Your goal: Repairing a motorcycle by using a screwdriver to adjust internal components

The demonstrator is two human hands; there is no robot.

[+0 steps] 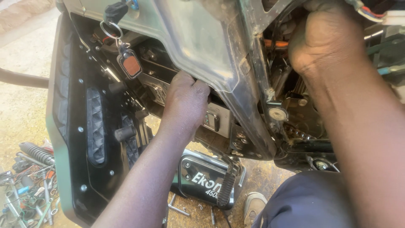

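Our left hand [185, 99] is curled w/ fingers tucked under the lower edge of the grey side panel [198, 42] of a scooter, gripping it. Our right hand [327, 40] is clenched, pushed into the open frame by the wiring [371, 12]; can't tell what it grips. A key fob [130, 65] hangs on a ring just left of the panel. Further out: black footboard [69, 126], black cover [202, 179] on the ground, tools [29, 190] at bottom left.
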